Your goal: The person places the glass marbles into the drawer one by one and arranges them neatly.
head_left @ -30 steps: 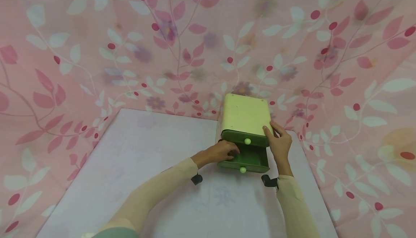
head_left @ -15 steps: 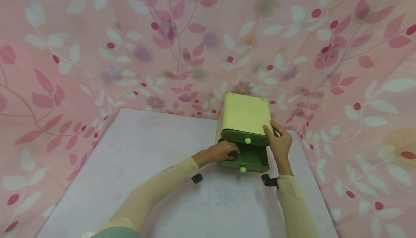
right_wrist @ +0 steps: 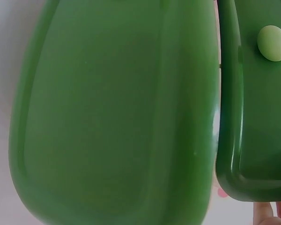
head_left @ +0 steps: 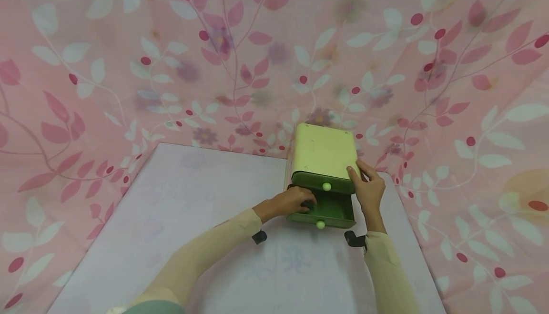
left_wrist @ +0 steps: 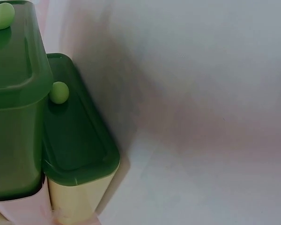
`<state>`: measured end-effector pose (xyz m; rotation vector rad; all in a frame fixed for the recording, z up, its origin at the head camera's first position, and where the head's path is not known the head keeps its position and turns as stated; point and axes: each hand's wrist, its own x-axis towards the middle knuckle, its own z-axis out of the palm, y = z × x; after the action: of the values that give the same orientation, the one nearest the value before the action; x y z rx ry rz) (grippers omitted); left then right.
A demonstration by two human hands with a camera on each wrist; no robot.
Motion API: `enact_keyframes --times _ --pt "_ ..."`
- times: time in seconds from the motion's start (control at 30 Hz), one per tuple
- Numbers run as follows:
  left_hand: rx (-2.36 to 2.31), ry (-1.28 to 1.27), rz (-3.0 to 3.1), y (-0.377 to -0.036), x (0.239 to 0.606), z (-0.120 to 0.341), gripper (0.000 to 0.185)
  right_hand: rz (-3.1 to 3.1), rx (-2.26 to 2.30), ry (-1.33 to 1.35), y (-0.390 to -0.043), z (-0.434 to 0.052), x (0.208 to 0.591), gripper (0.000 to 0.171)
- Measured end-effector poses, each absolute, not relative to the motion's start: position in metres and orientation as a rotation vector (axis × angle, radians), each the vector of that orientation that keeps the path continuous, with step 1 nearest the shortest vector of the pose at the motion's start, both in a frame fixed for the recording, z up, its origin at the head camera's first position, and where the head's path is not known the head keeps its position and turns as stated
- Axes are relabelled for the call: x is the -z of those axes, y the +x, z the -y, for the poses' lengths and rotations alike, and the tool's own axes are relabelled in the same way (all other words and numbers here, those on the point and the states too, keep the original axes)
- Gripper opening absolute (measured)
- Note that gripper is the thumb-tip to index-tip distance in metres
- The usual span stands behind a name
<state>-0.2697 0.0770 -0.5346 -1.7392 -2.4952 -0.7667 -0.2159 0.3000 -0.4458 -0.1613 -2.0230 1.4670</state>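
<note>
A small drawer cabinet [head_left: 326, 152] with a pale yellow top and green drawer fronts stands at the back of the table. Below its shut top drawer [head_left: 306, 179], a green drawer [head_left: 332, 223] is pulled out. My left hand [head_left: 296, 199] reaches over this drawer's left side with bent fingers inside; whether they hold anything is hidden. My right hand [head_left: 368, 187] grips the cabinet's front right corner, thumb on top and fingers along the side. In the left wrist view, a lower shut drawer [left_wrist: 79, 136] shows beside the pulled-out one.
The cabinet stands on a pale cloth-covered table [head_left: 223, 176], close to a pink leaf-patterned curtain [head_left: 266, 66]. Dark wrist-mounted pieces [head_left: 355, 239] stick out near both sleeves. The pulled-out drawer fills much of the right wrist view.
</note>
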Motion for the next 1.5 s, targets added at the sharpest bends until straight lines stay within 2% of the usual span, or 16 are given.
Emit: enact_keyframes --times 0.6,0.9,1.0,1.13,1.3,1.5 --pt "1.377 -1.625 2.374 -0.260 0.539 -0.069 0.021 2.067 -1.493 -0.183 -0.213 -0.300 0.452 0.040" --pt "1.527 -1.505 2.294 -0.249 0.529 -0.067 0.015 2.032 -1.493 -0.211 -0.228 -0.316 0.477 0.041" --pt "1.629 -1.481 2.258 -0.243 0.525 -0.063 0.015 2.047 -1.484 -0.191 -0.221 -0.308 0.465 0.041" --pt "1.673 -1.497 2.214 -0.236 0.525 -0.058 0.013 2.071 -1.455 -0.184 -0.210 -0.298 0.448 0.040" --pt "1.626 -1.551 2.212 -0.229 0.524 -0.055 0.012 2.063 -1.443 -0.181 -0.212 -0.299 0.447 0.039" --pt "1.662 -1.712 2.325 -0.217 0.517 -0.053 0.028 2.057 -1.454 -0.154 -0.213 -0.299 0.446 0.039"
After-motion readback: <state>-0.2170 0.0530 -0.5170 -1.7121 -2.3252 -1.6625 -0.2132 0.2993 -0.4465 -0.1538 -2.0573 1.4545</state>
